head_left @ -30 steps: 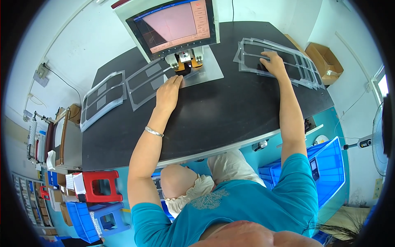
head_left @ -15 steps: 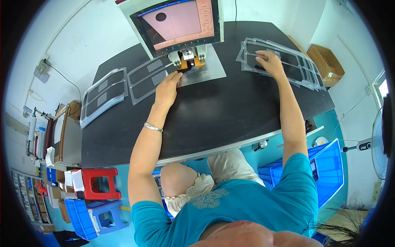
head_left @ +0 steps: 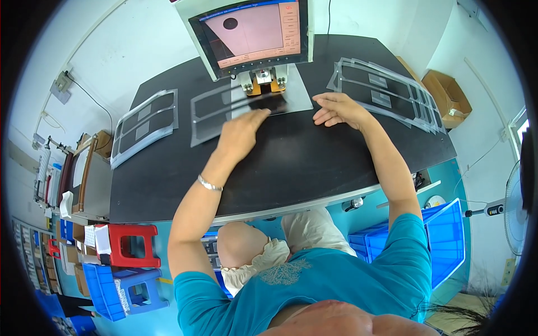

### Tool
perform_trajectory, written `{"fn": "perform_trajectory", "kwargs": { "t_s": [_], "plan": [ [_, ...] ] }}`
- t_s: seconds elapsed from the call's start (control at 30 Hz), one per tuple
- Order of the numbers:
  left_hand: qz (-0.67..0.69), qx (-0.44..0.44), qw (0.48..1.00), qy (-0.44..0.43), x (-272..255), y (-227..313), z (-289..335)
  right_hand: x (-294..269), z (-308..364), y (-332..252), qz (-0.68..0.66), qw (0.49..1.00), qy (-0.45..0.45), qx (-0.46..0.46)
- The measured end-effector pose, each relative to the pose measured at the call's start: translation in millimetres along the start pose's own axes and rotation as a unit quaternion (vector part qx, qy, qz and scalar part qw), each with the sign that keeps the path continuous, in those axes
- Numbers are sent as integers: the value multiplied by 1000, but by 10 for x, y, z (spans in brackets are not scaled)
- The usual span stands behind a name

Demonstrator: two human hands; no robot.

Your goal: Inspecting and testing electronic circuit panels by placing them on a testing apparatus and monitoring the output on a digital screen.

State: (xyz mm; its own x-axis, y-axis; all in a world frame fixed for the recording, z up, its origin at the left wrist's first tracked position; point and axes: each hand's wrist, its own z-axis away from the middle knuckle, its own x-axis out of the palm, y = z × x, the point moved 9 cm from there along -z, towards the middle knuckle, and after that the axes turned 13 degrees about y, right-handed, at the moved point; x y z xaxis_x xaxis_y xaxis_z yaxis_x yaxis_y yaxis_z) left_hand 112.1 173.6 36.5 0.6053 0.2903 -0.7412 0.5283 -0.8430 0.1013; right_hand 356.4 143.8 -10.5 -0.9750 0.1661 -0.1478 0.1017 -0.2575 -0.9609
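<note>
My left hand (head_left: 242,133) is closed at the near right edge of a thin clear-framed film sheet (head_left: 208,119), its fingertips beside the dark end under the orange-jawed fixture (head_left: 264,87). The sheet is blurred and reaches left across the table. My right hand (head_left: 342,110) hovers right of the metal plate (head_left: 300,92), fingers apart and holding nothing. Above the fixture, a monitor (head_left: 246,33) displays a pink shape with a black dot. Several similar sheets lie overlapping in a stack (head_left: 386,89) on the right. Another stack (head_left: 144,126) lies on the left.
The black table (head_left: 291,162) has a light front edge close to my lap. A cardboard box (head_left: 445,95) stands beyond its right end. Blue bins (head_left: 443,241) are at lower right, with a fan (head_left: 514,201) beyond. A red stool (head_left: 133,246) stands lower left.
My right hand has left the right stack and moved left to the plate. My left hand and the film sheet have shifted right. The view has also moved slightly.
</note>
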Motion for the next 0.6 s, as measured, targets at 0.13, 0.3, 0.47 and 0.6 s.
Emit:
{"fn": "perform_trajectory", "kwargs": {
  "t_s": [0.13,0.3,0.47,0.6],
  "plan": [
    [125,88,988,-13,-232,771,108,56,-119,59,-36,999,23,-23],
    [111,135,984,47,-351,627,-57,-454,-216,-137,71,962,179,-192],
    [-177,-94,966,163,-627,-1069,71,-882,-66,-225,142,939,235,-205],
    [-391,-287,872,70,-692,-2165,631,-955,-94,-203,167,936,248,-186]
  ]
}}
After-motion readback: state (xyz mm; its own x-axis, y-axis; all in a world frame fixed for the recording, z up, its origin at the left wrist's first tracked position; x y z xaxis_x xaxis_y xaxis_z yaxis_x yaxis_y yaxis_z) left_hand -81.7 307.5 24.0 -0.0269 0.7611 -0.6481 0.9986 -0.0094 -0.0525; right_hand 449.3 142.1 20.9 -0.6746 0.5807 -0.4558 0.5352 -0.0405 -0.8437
